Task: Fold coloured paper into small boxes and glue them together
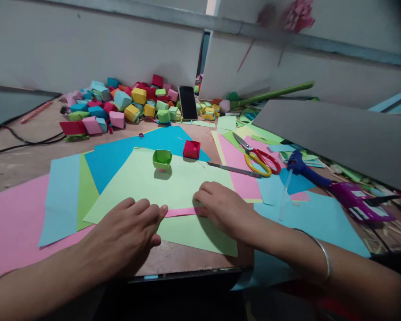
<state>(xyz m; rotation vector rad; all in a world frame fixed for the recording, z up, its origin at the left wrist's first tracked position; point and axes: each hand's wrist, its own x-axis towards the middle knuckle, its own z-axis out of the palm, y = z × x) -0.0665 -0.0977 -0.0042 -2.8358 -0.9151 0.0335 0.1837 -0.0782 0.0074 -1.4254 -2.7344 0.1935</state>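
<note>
My left hand (128, 234) and my right hand (225, 207) rest side by side on a light green sheet of paper (143, 183). Between them lies a narrow pink paper strip (180, 212). The fingertips of both hands press on its two ends, fingers curled and close together. A small green folded paper box (162, 158) and a red folded paper box (191, 149) stand on the sheets a little beyond my hands.
Blue, pink and green sheets (63, 196) overlap on the wooden table. A heap of coloured paper cubes (120, 104) and a leaning phone (187, 102) sit at the back. Scissors (259, 158), a metal blade (235, 169) and a blue-purple glue gun (337, 189) lie at right.
</note>
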